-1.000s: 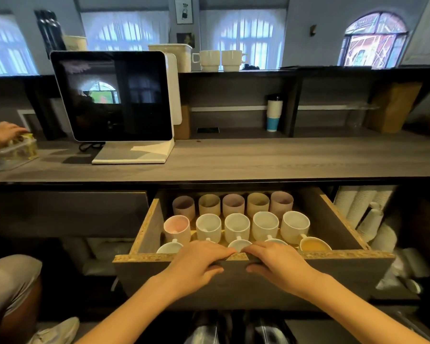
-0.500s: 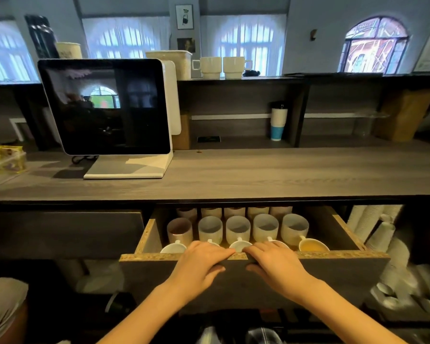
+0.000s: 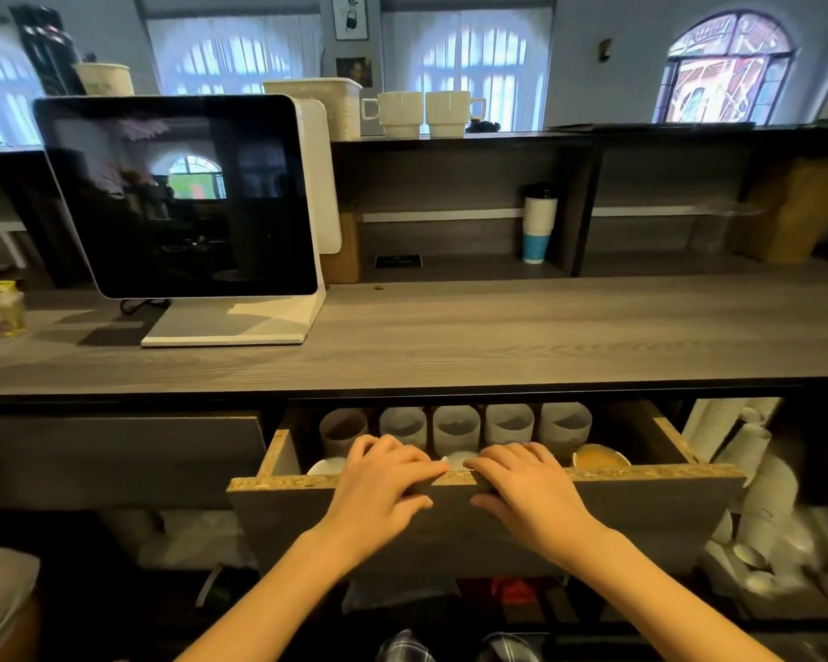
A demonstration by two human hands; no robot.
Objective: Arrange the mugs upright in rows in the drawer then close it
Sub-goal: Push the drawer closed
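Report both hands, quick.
Left hand: fingers curled over the drawer front, gripping its top edge.
Right hand: same, gripping the drawer front beside the left.

The drawer (image 3: 641, 513) has a grey wood-grain front and a speckled tan chipboard top edge. Inside, the mugs (image 3: 455, 430) look pale grey-white, the leftmost one (image 3: 343, 430) pinkish-brown; at the front right corner one mug (image 3: 601, 458) shows a yellow-orange inside.

1 head view, forward and down, close over drawer (image 3: 641, 504).
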